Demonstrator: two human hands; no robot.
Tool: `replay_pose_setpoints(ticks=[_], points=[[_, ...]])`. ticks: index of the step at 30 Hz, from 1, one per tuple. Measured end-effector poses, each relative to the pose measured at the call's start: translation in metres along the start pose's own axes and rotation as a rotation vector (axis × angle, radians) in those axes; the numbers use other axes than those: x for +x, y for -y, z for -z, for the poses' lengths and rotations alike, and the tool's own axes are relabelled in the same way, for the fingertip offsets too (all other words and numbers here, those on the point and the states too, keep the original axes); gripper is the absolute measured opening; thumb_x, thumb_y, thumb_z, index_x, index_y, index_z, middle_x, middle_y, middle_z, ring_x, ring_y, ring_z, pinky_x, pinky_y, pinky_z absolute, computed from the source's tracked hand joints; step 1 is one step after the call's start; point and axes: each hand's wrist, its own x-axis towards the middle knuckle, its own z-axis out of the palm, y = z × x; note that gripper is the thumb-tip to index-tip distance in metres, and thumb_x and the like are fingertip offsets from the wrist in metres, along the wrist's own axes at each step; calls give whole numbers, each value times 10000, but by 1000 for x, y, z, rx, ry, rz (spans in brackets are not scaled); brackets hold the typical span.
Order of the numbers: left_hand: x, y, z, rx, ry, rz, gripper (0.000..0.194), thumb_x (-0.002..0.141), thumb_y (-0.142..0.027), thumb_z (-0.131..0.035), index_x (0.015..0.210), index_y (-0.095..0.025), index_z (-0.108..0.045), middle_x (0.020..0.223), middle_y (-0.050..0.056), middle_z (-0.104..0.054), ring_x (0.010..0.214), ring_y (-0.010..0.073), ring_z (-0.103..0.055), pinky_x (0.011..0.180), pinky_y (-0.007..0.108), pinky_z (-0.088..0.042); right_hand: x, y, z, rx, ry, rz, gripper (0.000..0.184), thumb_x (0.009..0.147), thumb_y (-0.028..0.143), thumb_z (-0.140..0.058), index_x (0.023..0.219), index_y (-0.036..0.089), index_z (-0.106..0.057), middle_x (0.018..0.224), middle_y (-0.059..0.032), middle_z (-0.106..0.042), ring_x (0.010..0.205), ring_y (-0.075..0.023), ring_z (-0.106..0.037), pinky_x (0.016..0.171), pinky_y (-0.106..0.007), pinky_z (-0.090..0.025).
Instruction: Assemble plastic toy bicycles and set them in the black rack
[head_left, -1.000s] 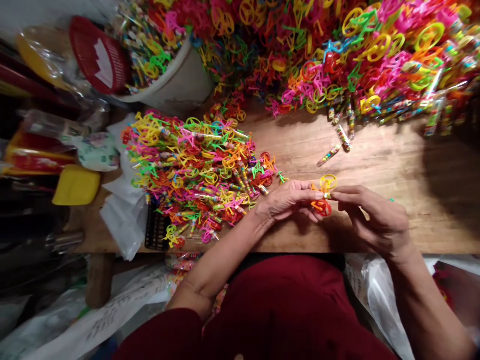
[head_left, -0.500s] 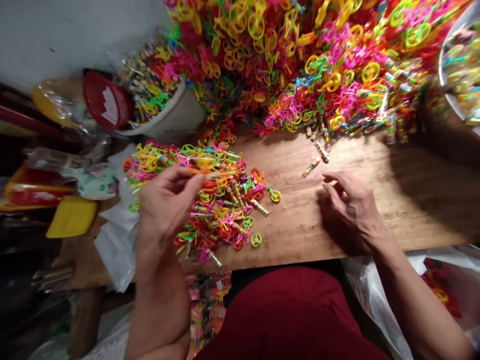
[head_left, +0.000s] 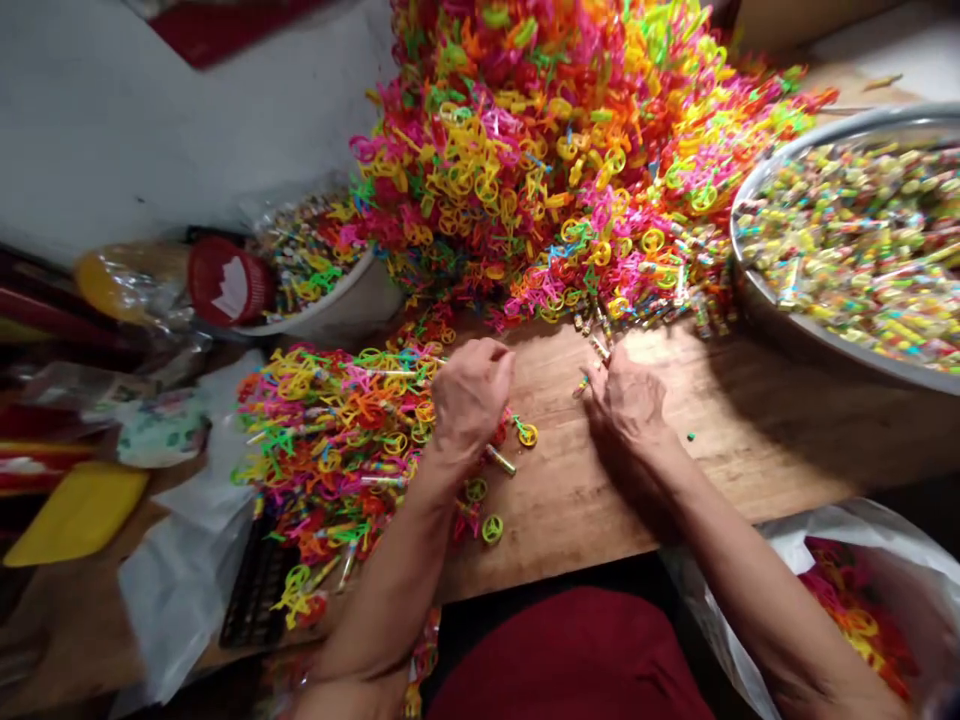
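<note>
My right hand (head_left: 631, 398) is low over the wooden table, its fingertips pinching a small clear tube of coloured candy (head_left: 581, 386). Another candy tube (head_left: 599, 346) lies just beyond those fingers. My left hand (head_left: 474, 392) hovers at the right edge of a heap of plastic toys with candy tubes (head_left: 337, 420). Its fingers are curled closed, and the back of the hand hides whatever may be in them. A green and yellow wheeled toy piece (head_left: 526, 433) and a loose tube (head_left: 501, 460) lie near my left wrist.
A tall mound of bright plastic pieces (head_left: 540, 180) rises at the back. On the right stands a wide metal basin (head_left: 757, 290) full of candy tubes. A pale tub (head_left: 352, 310) and a red basket (head_left: 225, 280) are at left. A white bag (head_left: 720, 610) hangs below the table edge.
My left hand first held an orange and yellow toy, carried it left over the heap, then came back right without it showing. My right hand moved to the candy tubes. The view tilted up.
</note>
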Motion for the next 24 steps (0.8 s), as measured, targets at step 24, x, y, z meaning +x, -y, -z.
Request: replay_pose_setpoints(ticks=[24], points=[[101, 15, -49, -78, 250, 305, 240, 939, -166, -569, 1116, -179, -731, 1143, 157, -755, 1165, 305, -692, 1022, 403, -498, 71, -51, 13, -260, 276, 797, 303, 879, 21, -470, 994, 193, -692, 1036, -104, -654, 750, -164, -574, 621, -306, -279]])
